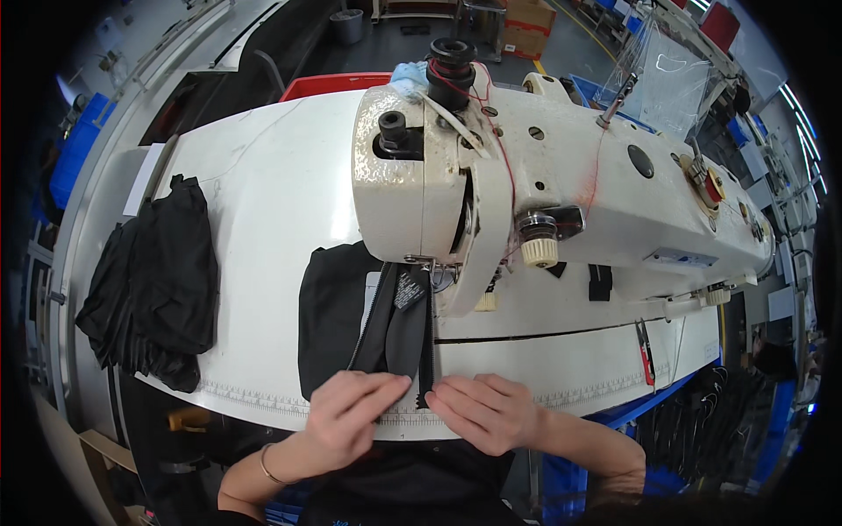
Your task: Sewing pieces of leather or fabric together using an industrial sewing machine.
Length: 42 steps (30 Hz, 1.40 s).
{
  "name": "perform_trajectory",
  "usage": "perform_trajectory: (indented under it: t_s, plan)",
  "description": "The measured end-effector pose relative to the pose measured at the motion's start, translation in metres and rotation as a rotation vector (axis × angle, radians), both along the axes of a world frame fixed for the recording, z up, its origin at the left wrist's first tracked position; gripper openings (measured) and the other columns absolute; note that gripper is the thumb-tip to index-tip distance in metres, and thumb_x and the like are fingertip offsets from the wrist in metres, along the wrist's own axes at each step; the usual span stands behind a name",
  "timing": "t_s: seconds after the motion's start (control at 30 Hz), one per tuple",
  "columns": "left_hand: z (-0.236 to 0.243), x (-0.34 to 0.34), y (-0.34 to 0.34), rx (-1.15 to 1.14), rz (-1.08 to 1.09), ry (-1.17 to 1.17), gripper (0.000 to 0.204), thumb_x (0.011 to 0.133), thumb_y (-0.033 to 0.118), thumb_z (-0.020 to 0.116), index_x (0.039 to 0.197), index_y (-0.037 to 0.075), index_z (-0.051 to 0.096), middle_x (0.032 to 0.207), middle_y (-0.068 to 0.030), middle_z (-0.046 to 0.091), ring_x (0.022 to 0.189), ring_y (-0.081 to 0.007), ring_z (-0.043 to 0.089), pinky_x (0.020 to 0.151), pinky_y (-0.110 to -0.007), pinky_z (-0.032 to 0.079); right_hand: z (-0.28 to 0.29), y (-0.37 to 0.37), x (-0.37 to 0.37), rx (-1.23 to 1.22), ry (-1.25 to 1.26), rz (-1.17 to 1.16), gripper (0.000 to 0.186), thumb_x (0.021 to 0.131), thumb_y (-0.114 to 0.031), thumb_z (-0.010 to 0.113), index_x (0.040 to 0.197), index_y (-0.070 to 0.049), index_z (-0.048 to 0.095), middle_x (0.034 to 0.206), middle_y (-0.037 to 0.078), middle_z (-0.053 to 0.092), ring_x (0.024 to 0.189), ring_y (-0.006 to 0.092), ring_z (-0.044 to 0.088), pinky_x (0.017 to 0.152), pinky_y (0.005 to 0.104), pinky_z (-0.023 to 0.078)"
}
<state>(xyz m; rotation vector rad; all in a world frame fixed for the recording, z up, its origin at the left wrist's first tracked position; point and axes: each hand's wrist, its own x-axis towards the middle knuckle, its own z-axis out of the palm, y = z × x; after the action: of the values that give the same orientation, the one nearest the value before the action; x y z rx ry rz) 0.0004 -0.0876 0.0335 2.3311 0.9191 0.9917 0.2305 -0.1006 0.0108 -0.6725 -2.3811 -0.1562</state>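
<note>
A black fabric piece lies on the white sewing table, its far end under the needle area of the sewing machine. Along its right side runs a black zipper with its teeth showing, and a small printed care label sits near the presser foot. My left hand is closed on the near edge of the fabric, fingers bent and pointing right. Close beside it, my right hand pinches the near end of the zipper. The fingertips partly hide what they grip.
A stack of black fabric pieces lies at the left. Red-handled thread snips rest at the right. A ruler scale follows the table's front edge. Red thread runs over the machine. More dark pieces hang at the lower right.
</note>
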Motion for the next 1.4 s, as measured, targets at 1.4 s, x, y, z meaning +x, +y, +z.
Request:
perform_trajectory:
  t_s: [1.4]
  plan:
    - [-0.017, 0.016, 0.042, 0.314, -0.288, 0.405, 0.033, 0.067, 0.007, 0.06, 0.096, -0.009, 0.063, 0.109, -0.0203, 0.06, 0.075, -0.0183, 0.055, 0.064, -0.025, 0.049, -0.012, 0.013, 0.005, -0.129, -0.261, -0.009, 0.021, 0.063, -0.018, 0.058, 0.075, -0.001, 0.063, 0.092, 0.013, 0.062, 0.099, 0.0283, 0.061, 0.089, 0.0354, 0.048]
